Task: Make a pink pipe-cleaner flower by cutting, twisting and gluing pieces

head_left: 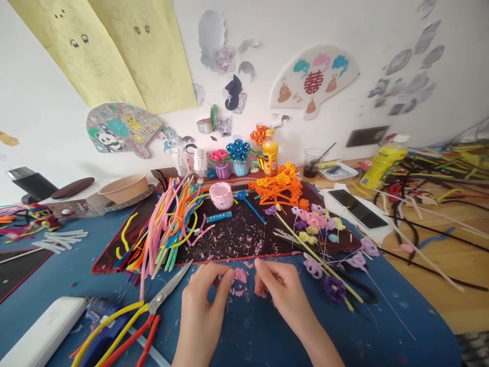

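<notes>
My left hand (206, 300) hovers over the blue mat near the front, thumb and fingers curled into a closed pinch. Facing it, my right hand (281, 293) is closed too, its thumb pressed to the forefinger. Whatever lies within either pinch is hidden. Between the hands sits a patch of pink fuzz scraps (240, 277), and a little pink shows under my right fingers. Left of my left hand lie open scissors (164, 295) with yellow and red handles. Beyond the hands stands a small pink pot (221, 195), with a blue labelled stick (219, 217) before it.
Bundled pipe cleaners (168, 219) lie left; orange pipe-cleaner pieces (282, 186) and purple flowers (334, 288) lie right. Finished flower pots (240, 165) and an orange drink bottle (270, 153) line the wall. A phone (357, 208) rests at right, a blue glue gun (107, 326) front left.
</notes>
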`<act>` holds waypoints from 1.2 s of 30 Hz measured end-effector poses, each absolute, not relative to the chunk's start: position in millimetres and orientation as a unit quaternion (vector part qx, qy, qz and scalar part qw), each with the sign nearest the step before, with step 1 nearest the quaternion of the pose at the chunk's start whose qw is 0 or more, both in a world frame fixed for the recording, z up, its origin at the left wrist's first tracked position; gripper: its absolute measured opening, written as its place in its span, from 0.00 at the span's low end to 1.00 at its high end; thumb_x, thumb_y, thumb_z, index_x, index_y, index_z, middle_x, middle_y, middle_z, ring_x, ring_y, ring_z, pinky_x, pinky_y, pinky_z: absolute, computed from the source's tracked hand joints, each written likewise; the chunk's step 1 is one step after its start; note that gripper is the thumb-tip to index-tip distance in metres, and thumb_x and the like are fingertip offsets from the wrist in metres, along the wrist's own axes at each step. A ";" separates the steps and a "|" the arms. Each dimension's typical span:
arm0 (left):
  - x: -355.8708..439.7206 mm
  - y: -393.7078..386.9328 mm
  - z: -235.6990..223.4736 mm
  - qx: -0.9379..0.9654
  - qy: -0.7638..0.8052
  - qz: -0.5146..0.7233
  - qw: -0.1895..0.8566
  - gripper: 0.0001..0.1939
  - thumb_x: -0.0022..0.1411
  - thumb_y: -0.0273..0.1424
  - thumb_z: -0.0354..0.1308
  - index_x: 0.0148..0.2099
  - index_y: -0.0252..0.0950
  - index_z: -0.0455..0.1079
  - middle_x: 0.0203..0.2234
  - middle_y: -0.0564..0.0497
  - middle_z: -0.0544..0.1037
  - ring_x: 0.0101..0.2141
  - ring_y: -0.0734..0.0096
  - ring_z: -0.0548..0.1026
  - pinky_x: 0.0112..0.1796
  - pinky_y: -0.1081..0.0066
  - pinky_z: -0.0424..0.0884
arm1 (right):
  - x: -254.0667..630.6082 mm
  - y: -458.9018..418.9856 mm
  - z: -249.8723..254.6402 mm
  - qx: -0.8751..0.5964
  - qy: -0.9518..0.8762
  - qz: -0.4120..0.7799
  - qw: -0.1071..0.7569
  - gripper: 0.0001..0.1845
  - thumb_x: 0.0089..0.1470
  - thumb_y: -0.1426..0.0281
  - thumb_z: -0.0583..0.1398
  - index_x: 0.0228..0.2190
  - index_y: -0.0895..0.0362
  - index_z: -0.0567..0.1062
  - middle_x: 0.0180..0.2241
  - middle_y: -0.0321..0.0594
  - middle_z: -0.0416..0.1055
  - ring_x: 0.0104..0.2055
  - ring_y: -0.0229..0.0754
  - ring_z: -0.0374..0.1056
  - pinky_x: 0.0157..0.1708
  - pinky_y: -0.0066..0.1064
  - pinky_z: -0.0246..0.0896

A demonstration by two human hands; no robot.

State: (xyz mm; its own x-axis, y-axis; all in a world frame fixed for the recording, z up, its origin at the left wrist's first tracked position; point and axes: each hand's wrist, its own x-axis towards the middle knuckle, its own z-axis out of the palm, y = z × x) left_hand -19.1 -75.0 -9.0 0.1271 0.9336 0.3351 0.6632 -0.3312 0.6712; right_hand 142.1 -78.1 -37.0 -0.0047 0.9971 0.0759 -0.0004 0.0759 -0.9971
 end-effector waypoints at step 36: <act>-19.5 -80.2 -18.4 0.738 0.538 0.380 0.143 0.11 0.64 0.35 0.55 0.29 0.38 0.70 0.23 0.55 0.74 0.24 0.74 0.69 0.27 0.76 0.65 | 137.2 -78.1 -44.1 -0.428 -0.480 0.605 0.470 0.19 0.50 0.56 0.65 0.22 0.60 0.76 0.19 0.37 0.71 0.20 0.36 0.67 0.21 0.24 0.61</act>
